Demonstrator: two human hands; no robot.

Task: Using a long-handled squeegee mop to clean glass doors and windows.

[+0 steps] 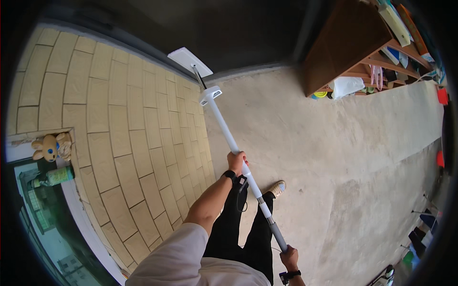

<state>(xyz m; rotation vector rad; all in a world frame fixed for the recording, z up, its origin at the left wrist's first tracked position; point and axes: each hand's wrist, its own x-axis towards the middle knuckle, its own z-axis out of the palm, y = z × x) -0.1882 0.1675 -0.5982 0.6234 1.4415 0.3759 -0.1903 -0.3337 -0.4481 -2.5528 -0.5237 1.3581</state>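
Note:
A flat mop with a long white pole [222,120] runs slantwise across the view, from the lower right up to the far wall. Its white rectangular head [190,61] is tilted up close to the dark door surface, near the corner with the tiled wall. My left hand [236,162] is wrapped round the middle of the pole, with a dark band on the wrist. Farther down, my right hand [289,259] grips the grey end of the handle. A white bracket-like collar [210,95] sits on the pole just below the head.
A beige tiled wall [138,143] stands along my left, with a window [45,219]; a plush toy [50,147] and a bottle [55,177] rest at its sill. A brown wooden shelf [348,43] full of odds and ends stands far right on the concrete floor [334,162].

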